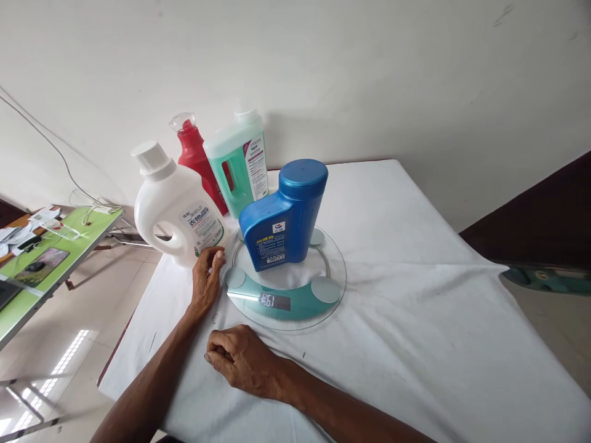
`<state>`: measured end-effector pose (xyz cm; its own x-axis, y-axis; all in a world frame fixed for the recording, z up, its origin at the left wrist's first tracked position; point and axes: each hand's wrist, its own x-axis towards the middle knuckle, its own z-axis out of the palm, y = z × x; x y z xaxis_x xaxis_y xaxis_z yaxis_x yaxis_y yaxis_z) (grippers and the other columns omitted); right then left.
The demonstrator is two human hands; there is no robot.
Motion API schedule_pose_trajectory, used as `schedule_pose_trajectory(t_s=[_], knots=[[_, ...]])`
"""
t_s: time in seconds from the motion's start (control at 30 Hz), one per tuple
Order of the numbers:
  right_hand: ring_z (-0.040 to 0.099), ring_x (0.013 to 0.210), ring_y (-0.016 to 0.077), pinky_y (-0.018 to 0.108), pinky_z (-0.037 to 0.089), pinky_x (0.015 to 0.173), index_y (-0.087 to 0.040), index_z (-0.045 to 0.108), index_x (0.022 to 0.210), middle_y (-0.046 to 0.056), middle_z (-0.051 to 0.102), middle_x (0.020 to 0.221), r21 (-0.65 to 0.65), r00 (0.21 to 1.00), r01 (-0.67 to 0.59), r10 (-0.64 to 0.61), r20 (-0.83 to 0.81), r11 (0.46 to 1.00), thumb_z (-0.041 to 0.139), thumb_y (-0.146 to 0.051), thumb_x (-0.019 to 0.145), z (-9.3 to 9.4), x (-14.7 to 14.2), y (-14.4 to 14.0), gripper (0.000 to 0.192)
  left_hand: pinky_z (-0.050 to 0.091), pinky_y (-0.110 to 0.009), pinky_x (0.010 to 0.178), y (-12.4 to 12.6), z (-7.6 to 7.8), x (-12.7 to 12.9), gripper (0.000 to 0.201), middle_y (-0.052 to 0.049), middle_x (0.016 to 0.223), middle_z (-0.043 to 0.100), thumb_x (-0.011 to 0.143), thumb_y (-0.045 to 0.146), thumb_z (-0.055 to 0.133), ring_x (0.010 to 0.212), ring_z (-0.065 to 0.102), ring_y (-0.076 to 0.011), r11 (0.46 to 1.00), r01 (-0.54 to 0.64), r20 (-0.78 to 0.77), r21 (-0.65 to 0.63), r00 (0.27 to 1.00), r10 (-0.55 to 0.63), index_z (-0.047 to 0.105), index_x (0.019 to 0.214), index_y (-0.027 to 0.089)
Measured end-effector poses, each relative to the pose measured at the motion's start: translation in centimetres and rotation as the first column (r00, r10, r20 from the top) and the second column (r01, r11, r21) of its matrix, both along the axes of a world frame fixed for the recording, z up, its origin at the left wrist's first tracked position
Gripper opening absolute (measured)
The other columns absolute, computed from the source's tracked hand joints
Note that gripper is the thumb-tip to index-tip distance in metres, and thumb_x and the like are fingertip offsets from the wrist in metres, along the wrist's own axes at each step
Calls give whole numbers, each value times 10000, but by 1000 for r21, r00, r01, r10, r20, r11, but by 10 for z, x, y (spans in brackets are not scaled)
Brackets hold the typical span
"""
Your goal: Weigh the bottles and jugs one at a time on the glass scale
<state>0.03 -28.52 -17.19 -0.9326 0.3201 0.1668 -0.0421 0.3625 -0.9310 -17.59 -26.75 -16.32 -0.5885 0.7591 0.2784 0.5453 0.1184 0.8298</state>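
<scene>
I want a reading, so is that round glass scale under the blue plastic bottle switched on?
On. The round glass scale shows lit digits in its display, with the blue plastic bottle standing upright on it.

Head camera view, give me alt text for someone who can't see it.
A blue bottle stands upright on a round glass scale with a lit display, on a white-clothed table. The left hand rests at the scale's left rim and the right hand lies loosely closed on the cloth in front. Behind stand white, red and green bottles.
</scene>
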Motion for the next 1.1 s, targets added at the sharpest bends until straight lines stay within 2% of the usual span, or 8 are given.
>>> schedule_pose_trajectory(t_s=[0.23, 0.5, 1.1], knots=[[447, 573, 115, 254, 342, 643, -241, 424, 729, -64, 532, 636, 23, 1000, 2, -1, -8, 1000, 664, -128, 907, 0, 1, 0, 319, 570, -390, 886, -1, 0, -1, 478, -85, 1077, 762, 1034, 641, 531, 978, 728, -254, 1000, -2, -4, -9, 1000, 2, 728, 1122, 215], [400, 563, 107, 254, 332, 623, -245, 389, 733, -71, 503, 626, -4, 1000, -5, 5, -17, 1000, 663, -102, 902, 4, 1, 1, 352, 552, -391, 880, 0, 8, 4, 441, -79, 1036, 766, 1017, 606, 566, 939, 729, -249, 1000, -7, -31, -25, 999, 7, 729, 1099, 205], [399, 561, 109, 254, 315, 621, -248, 371, 739, -79, 456, 625, -47, 998, -15, 12, -65, 999, 660, -76, 889, 2, 1, 1, 368, 577, -380, 865, 2, 11, 5, 347, -81, 995, 763, 943, 513, 667, 909, 717, -229, 1000, -5, -26, 6, 1000, 5, 727, 1049, 188]])
